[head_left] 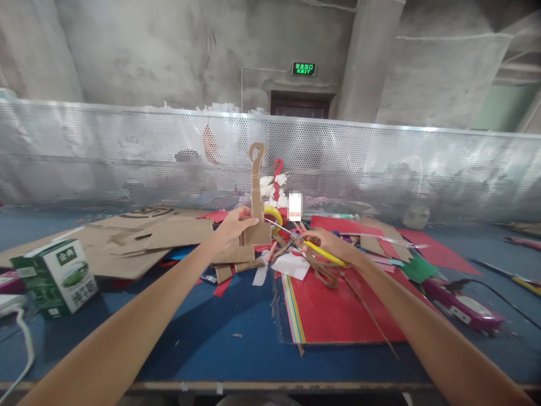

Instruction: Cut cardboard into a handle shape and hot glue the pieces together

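Observation:
My left hand (233, 226) is closed round the base of a tall brown cardboard cut-out (256, 192), held upright with a loop at its top. My right hand (324, 241) grips yellow-handled scissors (310, 243), whose blades point left toward the cut-out's lower edge. Under both hands lie cardboard scraps (236, 265) and curled cardboard strips (323, 273) on the blue table (211, 332).
A stack of red and coloured paper sheets (338, 310) lies front right. Flat cardboard sheets (139, 239) spread at the left, beside a green and white carton (57, 276). A purple glue gun (462, 304) with its cord sits at the right. A perforated metal screen (422, 163) runs behind.

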Demonstrator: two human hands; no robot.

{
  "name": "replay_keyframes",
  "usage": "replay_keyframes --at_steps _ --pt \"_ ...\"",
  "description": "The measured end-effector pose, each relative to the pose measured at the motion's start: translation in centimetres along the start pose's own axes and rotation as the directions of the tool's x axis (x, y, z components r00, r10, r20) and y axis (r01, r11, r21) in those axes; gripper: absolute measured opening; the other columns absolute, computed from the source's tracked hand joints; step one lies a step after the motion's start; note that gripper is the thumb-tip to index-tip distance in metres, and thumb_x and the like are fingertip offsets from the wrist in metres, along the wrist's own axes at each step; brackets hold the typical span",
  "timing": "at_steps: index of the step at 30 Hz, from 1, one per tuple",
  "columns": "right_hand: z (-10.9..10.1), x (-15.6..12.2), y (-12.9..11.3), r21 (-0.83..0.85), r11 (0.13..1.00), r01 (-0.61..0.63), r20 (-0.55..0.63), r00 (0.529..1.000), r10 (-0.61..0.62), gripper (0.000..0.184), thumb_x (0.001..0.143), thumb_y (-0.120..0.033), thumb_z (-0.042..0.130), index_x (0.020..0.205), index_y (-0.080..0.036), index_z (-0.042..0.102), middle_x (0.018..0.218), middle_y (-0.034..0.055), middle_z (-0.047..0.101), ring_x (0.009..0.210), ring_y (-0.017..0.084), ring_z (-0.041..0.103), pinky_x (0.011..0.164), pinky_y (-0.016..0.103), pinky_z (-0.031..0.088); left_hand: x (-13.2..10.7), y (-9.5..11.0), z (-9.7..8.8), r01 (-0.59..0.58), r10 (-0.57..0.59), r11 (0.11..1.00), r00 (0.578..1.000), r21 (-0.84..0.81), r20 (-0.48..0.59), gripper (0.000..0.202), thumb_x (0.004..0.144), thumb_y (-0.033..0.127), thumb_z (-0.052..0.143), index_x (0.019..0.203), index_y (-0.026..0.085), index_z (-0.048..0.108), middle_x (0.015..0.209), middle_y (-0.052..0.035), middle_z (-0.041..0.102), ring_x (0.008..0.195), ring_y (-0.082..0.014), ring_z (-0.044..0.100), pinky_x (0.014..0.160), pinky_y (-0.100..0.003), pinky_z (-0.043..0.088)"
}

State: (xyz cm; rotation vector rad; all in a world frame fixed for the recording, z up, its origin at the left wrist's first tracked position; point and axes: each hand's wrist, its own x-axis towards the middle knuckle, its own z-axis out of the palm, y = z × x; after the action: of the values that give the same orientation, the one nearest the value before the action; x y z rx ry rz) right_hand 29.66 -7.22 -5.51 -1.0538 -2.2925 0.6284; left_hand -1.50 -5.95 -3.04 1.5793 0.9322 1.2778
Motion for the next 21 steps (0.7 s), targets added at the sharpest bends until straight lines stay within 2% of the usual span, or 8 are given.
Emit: replay_keyframes --at_steps 4,9,16,21 --pt "0.0 -0.1 -0.1 -0.031 0.999 0.019 0.020 1.000 -0.018 0.041 0.085 -0.050 0.065 0.113 -0.021 0.072 0.109 0.0077 0.074 0.097 0.028 0.069 0.085 0.036 0.051 -0.3 0.1 0.4 -0.006 0.007 0.999 0.999 -0.040 0.035 0.036 0.069 0.027 0.082 0.100 0.021 0.063 0.102 -0.0069 0.074 0.096 -0.0260 0.070 0.088 -0.043 0.054" --pt "-0.1 -0.3 -0.4 -0.096 0.995 0.022 0.035 0.999 -0.019 0.043 0.086 -0.049 0.065 0.119 -0.023 0.072 0.115 0.0078 0.074 0.099 0.027 0.068 0.086 0.036 0.051 -0.3 0.0 0.3 -0.005 0.014 0.996 0.995 -0.093 0.095 0.035 0.072 0.030 0.082 0.103 0.021 0.068 0.112 -0.0087 0.073 0.100 -0.0276 0.070 0.090 -0.043 0.053" --pt "-0.6 -0.6 -1.0 -0.190 0.981 0.026 0.022 1.000 -0.022 0.054 0.084 -0.057 0.066 0.126 -0.022 0.070 0.124 0.0103 0.071 0.111 0.031 0.066 0.093 0.038 0.049 -0.2 -0.1 0.1 -0.029 0.030 0.999 0.997 -0.014 0.078 0.036 0.072 0.033 0.080 0.105 0.021 0.071 0.107 -0.0070 0.074 0.099 -0.0278 0.069 0.086 -0.041 0.052" --pt "-0.5 -0.5 -0.9 -0.195 0.980 0.027 0.013 1.000 -0.025 0.054 0.082 -0.056 0.069 0.125 -0.023 0.071 0.125 0.0104 0.071 0.113 0.032 0.065 0.094 0.039 0.048 -0.1 -0.1 0.1 -0.032 0.030 0.999 0.996 0.020 0.081 0.034 0.072 0.035 0.081 0.100 0.020 0.071 0.103 -0.0066 0.074 0.097 -0.0271 0.069 0.087 -0.041 0.051"
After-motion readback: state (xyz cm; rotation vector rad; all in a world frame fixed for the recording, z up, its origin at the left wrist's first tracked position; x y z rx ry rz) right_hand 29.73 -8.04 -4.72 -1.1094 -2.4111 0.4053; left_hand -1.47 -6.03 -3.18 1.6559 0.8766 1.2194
